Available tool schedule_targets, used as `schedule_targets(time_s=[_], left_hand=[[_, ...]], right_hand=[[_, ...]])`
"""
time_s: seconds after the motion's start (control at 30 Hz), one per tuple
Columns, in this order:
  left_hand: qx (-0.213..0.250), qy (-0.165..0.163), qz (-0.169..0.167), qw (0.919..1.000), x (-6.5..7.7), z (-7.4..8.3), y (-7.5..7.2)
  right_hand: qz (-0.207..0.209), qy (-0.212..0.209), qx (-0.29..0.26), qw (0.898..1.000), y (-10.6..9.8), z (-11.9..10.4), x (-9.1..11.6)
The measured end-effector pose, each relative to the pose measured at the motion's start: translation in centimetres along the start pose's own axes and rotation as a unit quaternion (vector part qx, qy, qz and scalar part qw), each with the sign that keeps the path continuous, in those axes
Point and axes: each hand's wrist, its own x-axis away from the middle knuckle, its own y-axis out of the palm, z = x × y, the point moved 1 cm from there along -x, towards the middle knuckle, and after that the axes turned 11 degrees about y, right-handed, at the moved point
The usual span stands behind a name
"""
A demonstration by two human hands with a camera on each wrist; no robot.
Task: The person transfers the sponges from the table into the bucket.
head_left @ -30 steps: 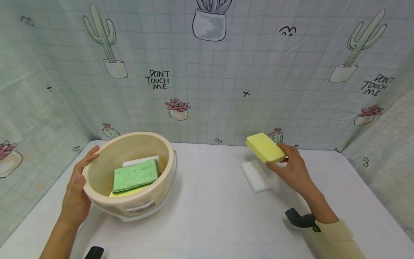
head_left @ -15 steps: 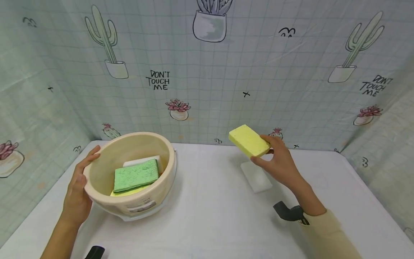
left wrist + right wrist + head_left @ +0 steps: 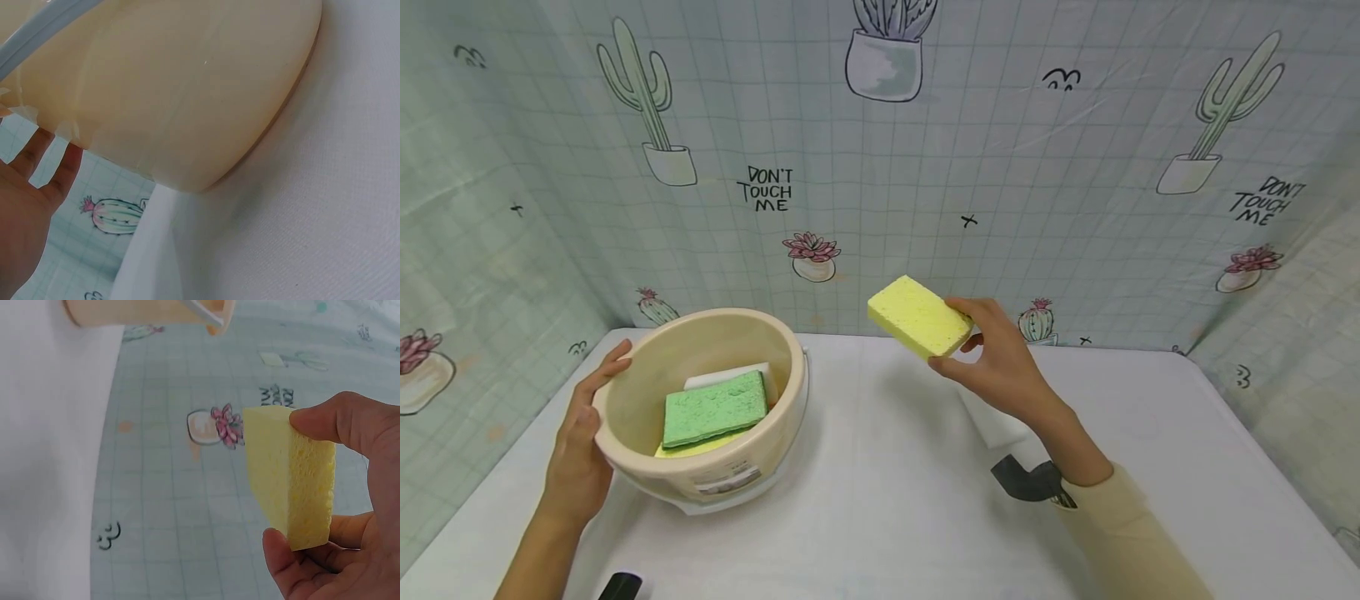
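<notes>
A yellow sponge (image 3: 920, 318) is pinched between the thumb and fingers of my right hand (image 3: 1000, 358), raised above the table between the bucket and a white sponge-like block (image 3: 990, 419). That block lies flat, partly hidden behind my right hand and wrist. At the left stands a cream bucket (image 3: 703, 329). My left hand (image 3: 576, 450) rests against its outer left side near the rim, fingers extended; the left wrist view shows fingers (image 3: 64, 172) touching the wall. Inside the bucket, a green sponge (image 3: 715, 410) lies over a yellow sponge (image 3: 700, 447), with a white block (image 3: 726, 377) behind.
The white-covered table (image 3: 865, 517) meets a cactus-print cloth (image 3: 887, 183) hung at the back and sides. A pale handle (image 3: 805, 400) hangs along the bucket's outside. Black wrist-camera parts show at the right wrist (image 3: 1026, 479) and lower left (image 3: 621, 586).
My right hand has carried the yellow sponge leftward and slightly up, away from above the white block. The left hand and bucket have hardly moved.
</notes>
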Motion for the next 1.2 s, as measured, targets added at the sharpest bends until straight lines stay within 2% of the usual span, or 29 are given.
schedule_targets(time_s=[0.4,0.6,0.77,1.03,1.2], left_hand=[[0.012,-0.001,-0.002,0.9999,0.0,0.1,0.0],[0.016,0.006,-0.007,0.9998,-0.1,0.0,-0.1],[0.010,0.006,-0.010,0.9999,-0.1,0.0,-0.1],[-0.005,-0.002,-0.009,0.9999,0.0,0.1,-0.1],[-0.007,-0.004,-0.009,0.9999,0.0,0.1,-0.1]], right_hand=[[-0.059,-0.051,-0.031,0.996,2.6,-4.8,-1.2],[-0.096,-0.099,-0.056,0.989,4.3,-7.3,-1.5],[-0.142,-0.111,-0.068,0.981,5.8,-9.3,-1.2],[-0.212,-0.117,-0.033,0.970,7.9,-11.6,-1.1],[-0.221,-0.120,-0.008,0.968,8.6,-12.2,-1.4]])
